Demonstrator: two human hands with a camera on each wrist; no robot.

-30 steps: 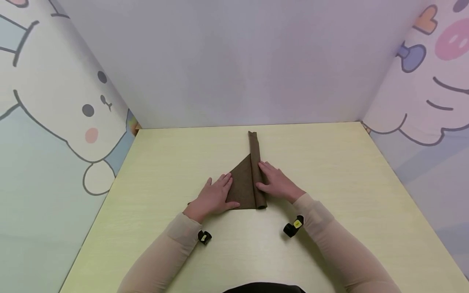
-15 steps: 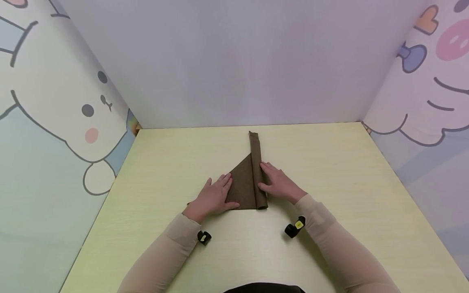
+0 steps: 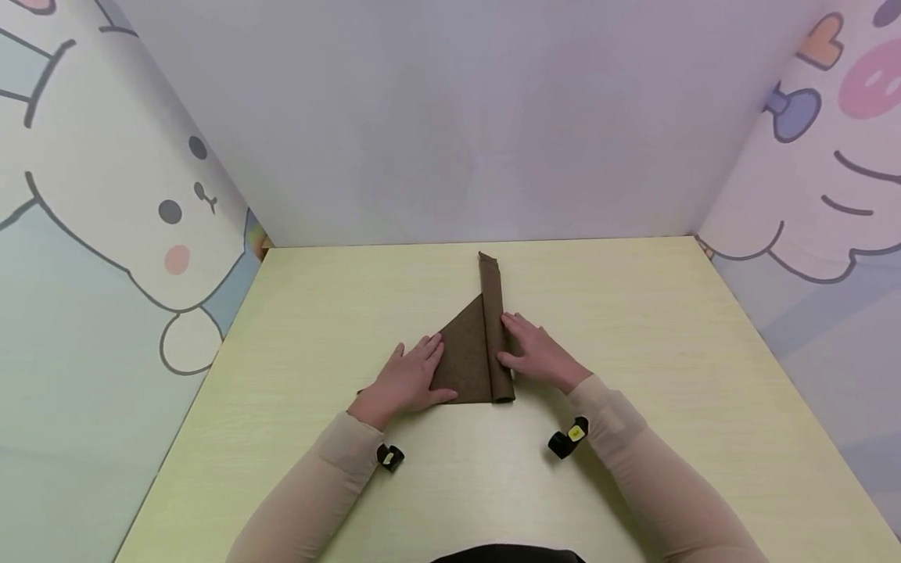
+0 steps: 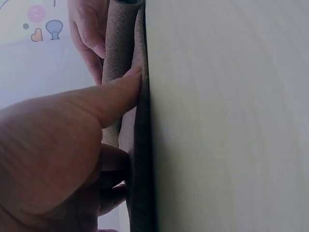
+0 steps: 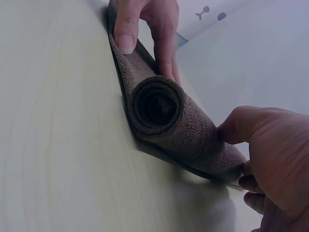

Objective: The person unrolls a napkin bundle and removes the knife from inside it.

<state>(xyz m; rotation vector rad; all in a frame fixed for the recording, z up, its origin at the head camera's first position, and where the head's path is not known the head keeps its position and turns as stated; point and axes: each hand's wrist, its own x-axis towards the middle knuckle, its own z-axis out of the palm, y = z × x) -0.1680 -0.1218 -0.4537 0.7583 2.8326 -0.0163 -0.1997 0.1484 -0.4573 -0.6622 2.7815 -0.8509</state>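
Observation:
A brown textured cloth (image 3: 466,366) lies on the table, its right side wound into a long tube and its left part still flat, with a slanting far edge. My left hand (image 3: 400,381) rests on the flat part, fingers spread and thumb along the near edge. At the tube (image 3: 493,336), my right hand (image 3: 540,356) touches the right side with thumb and fingertips. The right wrist view shows the spiral layers at the open end of the roll (image 5: 193,128). In the left wrist view, my left thumb (image 4: 116,99) presses on the cloth's edge.
The pale wooden table (image 3: 633,313) meets a plain wall (image 3: 450,125) at the back. Side panels with cartoon animals stand left (image 3: 113,203) and right (image 3: 809,203). A small black camera is on each sleeved wrist.
The rolled part and my right hand have shifted very slightly to the right. My left hand has slid slightly left, still on the flat cloth.

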